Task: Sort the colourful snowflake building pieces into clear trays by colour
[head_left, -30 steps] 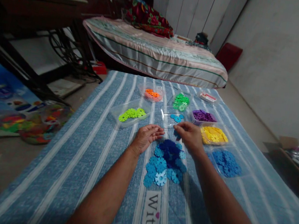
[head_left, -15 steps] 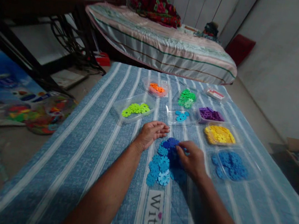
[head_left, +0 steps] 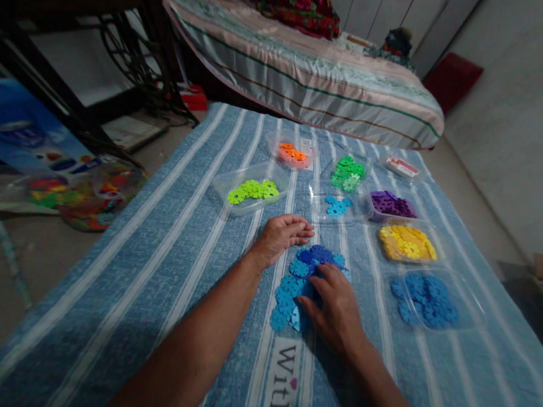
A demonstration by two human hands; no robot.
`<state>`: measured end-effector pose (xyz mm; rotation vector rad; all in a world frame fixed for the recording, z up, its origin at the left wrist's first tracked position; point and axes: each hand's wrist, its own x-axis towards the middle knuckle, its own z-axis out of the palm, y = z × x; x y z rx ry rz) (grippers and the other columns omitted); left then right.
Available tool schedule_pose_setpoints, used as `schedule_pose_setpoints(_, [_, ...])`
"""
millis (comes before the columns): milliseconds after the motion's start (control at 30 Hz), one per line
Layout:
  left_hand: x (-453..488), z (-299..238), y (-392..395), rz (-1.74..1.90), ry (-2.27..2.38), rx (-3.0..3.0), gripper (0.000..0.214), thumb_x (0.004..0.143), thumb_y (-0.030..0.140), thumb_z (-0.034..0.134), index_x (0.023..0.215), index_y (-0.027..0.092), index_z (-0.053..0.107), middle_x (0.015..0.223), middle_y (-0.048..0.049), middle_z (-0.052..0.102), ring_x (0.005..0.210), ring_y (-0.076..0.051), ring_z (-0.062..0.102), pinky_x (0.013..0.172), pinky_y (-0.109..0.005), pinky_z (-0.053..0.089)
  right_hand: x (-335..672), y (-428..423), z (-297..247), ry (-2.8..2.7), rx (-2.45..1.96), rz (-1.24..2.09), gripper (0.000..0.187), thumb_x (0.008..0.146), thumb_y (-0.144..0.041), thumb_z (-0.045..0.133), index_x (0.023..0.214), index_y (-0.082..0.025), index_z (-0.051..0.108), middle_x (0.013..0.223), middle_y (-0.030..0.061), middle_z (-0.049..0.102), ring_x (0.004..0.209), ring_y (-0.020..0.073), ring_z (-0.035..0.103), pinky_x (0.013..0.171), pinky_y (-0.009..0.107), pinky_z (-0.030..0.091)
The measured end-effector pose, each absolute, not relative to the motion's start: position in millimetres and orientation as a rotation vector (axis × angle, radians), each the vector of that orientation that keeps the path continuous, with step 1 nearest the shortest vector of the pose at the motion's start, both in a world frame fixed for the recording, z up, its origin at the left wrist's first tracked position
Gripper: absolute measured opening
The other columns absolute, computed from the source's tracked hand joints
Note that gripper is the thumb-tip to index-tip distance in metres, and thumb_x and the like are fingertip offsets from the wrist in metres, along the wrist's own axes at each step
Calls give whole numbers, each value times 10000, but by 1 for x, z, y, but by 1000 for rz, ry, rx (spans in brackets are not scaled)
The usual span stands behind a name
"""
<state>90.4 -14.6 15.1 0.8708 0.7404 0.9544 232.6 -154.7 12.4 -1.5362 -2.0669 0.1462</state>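
Note:
A loose pile of blue snowflake discs (head_left: 288, 289), in light and dark shades, lies on the striped cloth (head_left: 186, 238) in front of me. My right hand (head_left: 331, 299) is over the pile's right side, thumb and fingers apart, fingertips at the discs and hiding some of them. At the pile's far left edge, my left hand (head_left: 285, 236) rests with its fingers curled together; whatever may be inside it is hidden. To the right, a clear container (head_left: 468, 315) holds more blue discs. Beyond my hands, light blue discs (head_left: 336, 206) lie in a clear tray (head_left: 314, 204).
Clear boxes hold yellow (head_left: 407, 241), purple (head_left: 393, 204), green (head_left: 348, 174), orange (head_left: 292, 154) and lime discs (head_left: 253, 191). A lidded box (head_left: 402, 167) is at the far right. Beyond the table stands a bed (head_left: 309, 77); a sewing-machine stand (head_left: 136, 50) is at left.
My right hand has moved nearer over the pile, and its fingers have opened from a pinch. The left hand keeps its place by the pile. The view has shifted slightly.

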Motion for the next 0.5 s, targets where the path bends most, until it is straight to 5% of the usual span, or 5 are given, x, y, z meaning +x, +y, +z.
schedule_pose_setpoints(200, [95, 7, -13, 1072, 963, 1092, 150, 738, 266, 639, 802, 131, 654, 760, -47, 699, 680, -152, 669, 599, -250, 532, 235, -155, 15, -1878, -1518, 294, 104, 819, -283, 626, 823, -203, 693, 1116, 129, 650, 1099, 291, 582, 943, 478, 480])
schedule_pose_setpoints(500, [82, -14, -2, 1156, 1263, 1628, 172, 784, 302, 549, 772, 185, 675, 652, 4, 665, 657, -150, 654, 591, -233, 516, 243, -152, 23, -1881, -1548, 350, 163, 839, -265, 596, 724, -213, 700, 911, 97, 698, 1018, 276, 612, 943, 469, 454])
